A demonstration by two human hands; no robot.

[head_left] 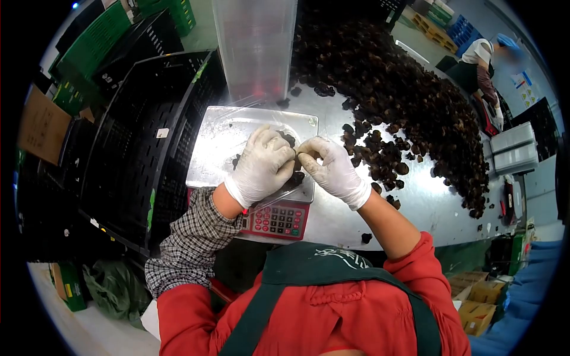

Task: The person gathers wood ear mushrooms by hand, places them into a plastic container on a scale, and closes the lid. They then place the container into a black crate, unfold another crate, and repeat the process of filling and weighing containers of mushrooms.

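Observation:
My left hand, in a white glove, is curled over the pan of a weighing scale, its fingers bent and pressed together. To its right, my right hand, also gloved, has thumb and forefinger pinched close to the left fingertips. Whatever lies in either grip is mostly hidden. Dark brown mushroom-like pieces show between and under the hands, around what looks like clear plastic on the scale. The scale's red keypad panel faces me, partly behind my left wrist.
A large heap of dark mushroom-like pieces spreads over the metal table at right. A tall stack of clear plastic trays stands behind the scale. A black crate is at left. A co-worker in a blue cap works far right.

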